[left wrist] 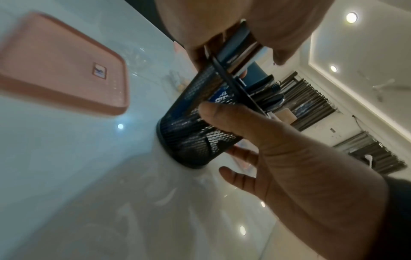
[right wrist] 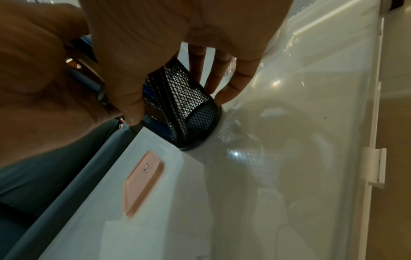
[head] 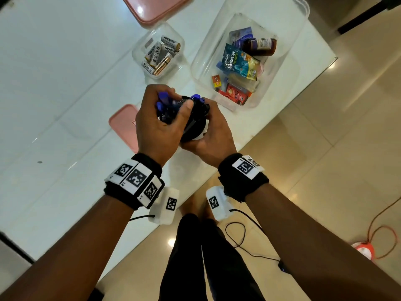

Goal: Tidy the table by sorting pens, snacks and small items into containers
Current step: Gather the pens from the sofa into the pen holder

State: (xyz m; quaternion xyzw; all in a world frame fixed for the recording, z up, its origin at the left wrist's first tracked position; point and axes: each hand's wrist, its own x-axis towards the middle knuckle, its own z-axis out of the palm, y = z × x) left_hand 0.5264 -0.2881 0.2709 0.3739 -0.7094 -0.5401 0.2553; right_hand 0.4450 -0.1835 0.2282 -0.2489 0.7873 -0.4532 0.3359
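A black mesh pen holder (head: pixel 193 127) stands on the white table (head: pixel 65 83) near its front edge. My left hand (head: pixel 160 122) is above it and grips a bunch of blue pens (head: pixel 165 101), whose lower ends are inside the holder. My right hand (head: pixel 214 131) grips the holder from the right. In the left wrist view its thumb presses the mesh of the pen holder (left wrist: pixel 191 140) while the pens (left wrist: pixel 235 52) slant into the rim. The right wrist view shows my right hand (right wrist: pixel 155 35) with its fingers down the far side of the pen holder (right wrist: pixel 182 105).
A small clear box of batteries (head: pixel 160 55) sits behind the holder. To its right is a large clear tub (head: pixel 199 68) with snack packets and a brown bottle. One pink lid (head: pixel 123 124) lies left of my hands, another pink lid (head: pixel 156 7) at the far edge.
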